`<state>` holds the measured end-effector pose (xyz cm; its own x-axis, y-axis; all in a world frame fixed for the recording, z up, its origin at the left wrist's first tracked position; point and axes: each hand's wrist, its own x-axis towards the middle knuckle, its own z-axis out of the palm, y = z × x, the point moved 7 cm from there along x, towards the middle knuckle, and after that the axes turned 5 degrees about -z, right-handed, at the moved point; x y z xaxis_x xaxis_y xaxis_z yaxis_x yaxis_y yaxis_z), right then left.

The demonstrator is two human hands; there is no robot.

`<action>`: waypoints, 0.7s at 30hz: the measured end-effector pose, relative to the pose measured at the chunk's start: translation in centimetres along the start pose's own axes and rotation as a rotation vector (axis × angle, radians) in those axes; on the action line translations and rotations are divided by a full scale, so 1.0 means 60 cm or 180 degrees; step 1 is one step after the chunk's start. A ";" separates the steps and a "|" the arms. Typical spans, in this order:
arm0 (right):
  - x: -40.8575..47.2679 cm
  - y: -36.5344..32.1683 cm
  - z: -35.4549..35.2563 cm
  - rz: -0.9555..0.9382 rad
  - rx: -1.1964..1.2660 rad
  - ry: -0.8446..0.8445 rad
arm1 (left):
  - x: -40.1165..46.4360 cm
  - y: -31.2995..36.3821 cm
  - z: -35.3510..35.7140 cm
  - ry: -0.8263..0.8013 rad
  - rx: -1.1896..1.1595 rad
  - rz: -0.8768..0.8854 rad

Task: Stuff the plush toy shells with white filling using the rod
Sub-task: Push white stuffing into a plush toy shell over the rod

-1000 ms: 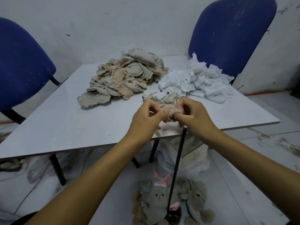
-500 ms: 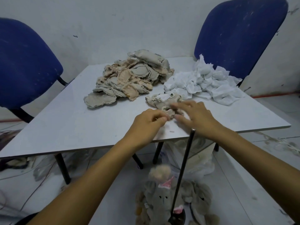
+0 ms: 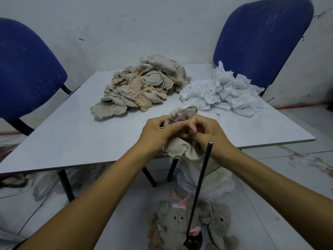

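A beige plush toy shell (image 3: 181, 114) is held up over the near edge of the table (image 3: 72, 134). My left hand (image 3: 156, 134) grips its left side, and my right hand (image 3: 207, 134) pinches it with curled fingers from the right. Part of the shell hangs below both hands. A black rod (image 3: 199, 192) stands upright on the floor just in front of my right wrist, touching neither hand. A heap of empty beige shells (image 3: 140, 87) lies at mid table. White filling (image 3: 223, 92) is piled at the back right.
Two blue chairs stand behind the table, one at the left (image 3: 27, 73), one at the right (image 3: 261, 38). Stuffed grey plush toys (image 3: 180, 221) lie on the floor around the rod's base. A white plastic bag (image 3: 216, 179) sits under the table edge.
Both hands had reached to the shell lying on the table; now they have lifted it off the table toward me and grip it together. The rod stays upright.
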<state>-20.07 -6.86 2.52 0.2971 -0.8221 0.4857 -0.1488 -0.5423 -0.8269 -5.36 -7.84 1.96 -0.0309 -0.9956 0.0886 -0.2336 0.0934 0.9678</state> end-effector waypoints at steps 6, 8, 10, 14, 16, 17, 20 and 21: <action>-0.008 -0.056 0.011 -0.1257 -0.1766 0.0076 | -0.001 -0.007 0.006 0.0240 -0.1254 -0.0273; -0.004 -0.050 -0.008 -0.1103 -0.1864 0.0261 | 0.006 -0.015 -0.007 0.0399 -0.1795 -0.0514; -0.001 -0.043 -0.011 -0.1079 -0.2088 -0.0153 | 0.011 -0.016 -0.016 0.0321 -0.1905 -0.0645; -0.007 -0.035 -0.005 -0.1066 -0.2354 -0.0508 | 0.008 -0.024 -0.007 -0.0021 -0.1987 -0.0923; -0.004 -0.023 -0.002 -0.0694 -0.2520 -0.0725 | 0.007 -0.025 -0.001 -0.0018 -0.1955 -0.1015; -0.002 -0.016 0.001 -0.0527 -0.2578 -0.0934 | 0.007 -0.025 -0.002 0.0057 -0.1713 -0.1039; 0.008 -0.016 -0.006 -0.0375 -0.2138 -0.0978 | 0.006 0.007 -0.019 0.0432 0.0781 -0.0132; 0.012 -0.020 -0.015 -0.0368 -0.1974 -0.0800 | -0.001 0.033 -0.014 0.0458 0.1416 0.0506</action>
<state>-20.51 -6.94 4.09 0.5427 -0.7283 0.4184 -0.5941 -0.6850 -0.4217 -5.00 -7.59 4.08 0.0272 -0.9569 0.2891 -0.6302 0.2080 0.7480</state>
